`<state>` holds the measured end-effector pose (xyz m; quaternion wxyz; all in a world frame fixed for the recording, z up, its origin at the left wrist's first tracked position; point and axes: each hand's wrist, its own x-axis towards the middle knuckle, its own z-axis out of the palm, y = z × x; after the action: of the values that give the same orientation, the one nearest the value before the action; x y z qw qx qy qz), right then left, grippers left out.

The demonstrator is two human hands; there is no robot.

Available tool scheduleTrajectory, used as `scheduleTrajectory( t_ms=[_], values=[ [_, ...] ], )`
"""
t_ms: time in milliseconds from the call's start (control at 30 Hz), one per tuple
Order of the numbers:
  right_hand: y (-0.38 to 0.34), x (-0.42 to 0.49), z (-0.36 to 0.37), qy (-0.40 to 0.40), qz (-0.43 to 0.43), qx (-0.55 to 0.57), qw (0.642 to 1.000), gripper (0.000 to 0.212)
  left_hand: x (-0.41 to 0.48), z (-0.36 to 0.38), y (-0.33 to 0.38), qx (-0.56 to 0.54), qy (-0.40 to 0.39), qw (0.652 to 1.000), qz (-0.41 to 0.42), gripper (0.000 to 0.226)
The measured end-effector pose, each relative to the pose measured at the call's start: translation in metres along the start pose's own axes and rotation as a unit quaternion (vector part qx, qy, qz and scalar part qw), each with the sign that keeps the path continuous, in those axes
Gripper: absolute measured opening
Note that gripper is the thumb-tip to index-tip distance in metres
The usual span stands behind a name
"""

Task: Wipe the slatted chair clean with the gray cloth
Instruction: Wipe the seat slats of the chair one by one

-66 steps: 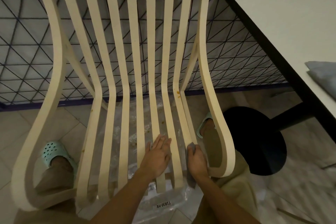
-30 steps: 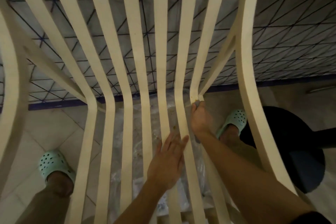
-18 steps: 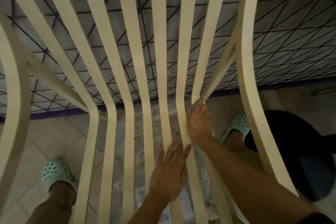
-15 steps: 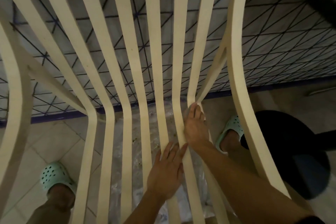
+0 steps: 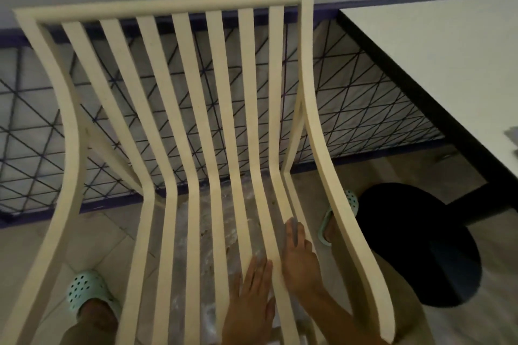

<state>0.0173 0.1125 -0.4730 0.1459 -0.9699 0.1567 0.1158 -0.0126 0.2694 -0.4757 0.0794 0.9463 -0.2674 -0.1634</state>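
Gray cloth (image 5: 293, 226) sits mid-seat on the chair (image 5: 168, 5), gripped by the right hand (image 5: 298, 259) against the rightmost slat. Left hand (image 5: 252, 300) lies flat on neighbouring slats, fingers straight. Count: 1 chair, 7 slats, 2 side rails, 1 cloth. Judged early; 6 slats probably left.
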Motion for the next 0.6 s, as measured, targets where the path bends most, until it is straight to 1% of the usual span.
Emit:
scheduleTrajectory(
  t_ms=[100, 167, 233, 333, 400, 467, 533, 567, 600],
  values=[
    [0.004, -0.036, 0.0, -0.002, 0.007, 0.008, 1.0, 0.085, -0.018, 0.002, 0.005, 0.013, -0.005, 1.0, 0.003, 0.069],
    [0.007, -0.057, 0.003, 0.009, 0.014, -0.001, 1.0, 0.079, -0.025, 0.002, 0.006, 0.012, 0.005, 1.0, 0.006, 0.069],
    [0.013, -0.077, 0.009, 0.007, 0.015, -0.005, 1.0, 0.079, -0.028, -0.001, 0.006, 0.006, 0.011, 1.0, 0.012, 0.071],
    [0.021, -0.094, 0.021, -0.006, 0.004, -0.011, 1.0, 0.078, -0.026, -0.006, 0.003, -0.014, -0.006, 1.0, 0.0, 0.076],
    [0.022, -0.097, 0.023, -0.007, 0.0, -0.007, 1.0, 0.069, -0.027, -0.008, -0.003, -0.025, -0.032, 0.999, -0.01, 0.066],
    [0.019, -0.096, 0.018, 0.002, 0.025, 0.023, 0.999, 0.065, -0.024, -0.008, -0.01, -0.034, -0.023, 0.999, 0.001, 0.057],
    [0.017, -0.09, 0.014, 0.007, 0.044, 0.04, 0.998, 0.066, -0.02, -0.008, -0.016, -0.058, 0.011, 0.998, 0.009, 0.07],
    [0.016, -0.084, 0.014, 0.014, 0.043, 0.036, 0.998, 0.067, -0.016, -0.011, -0.019, -0.055, 0.018, 0.998, 0.005, 0.075],
    [0.015, -0.078, 0.013, 0.019, 0.035, 0.027, 0.999, 0.069, -0.012, -0.015, -0.022, -0.052, 0.013, 0.999, -0.003, 0.075]
  ],
)
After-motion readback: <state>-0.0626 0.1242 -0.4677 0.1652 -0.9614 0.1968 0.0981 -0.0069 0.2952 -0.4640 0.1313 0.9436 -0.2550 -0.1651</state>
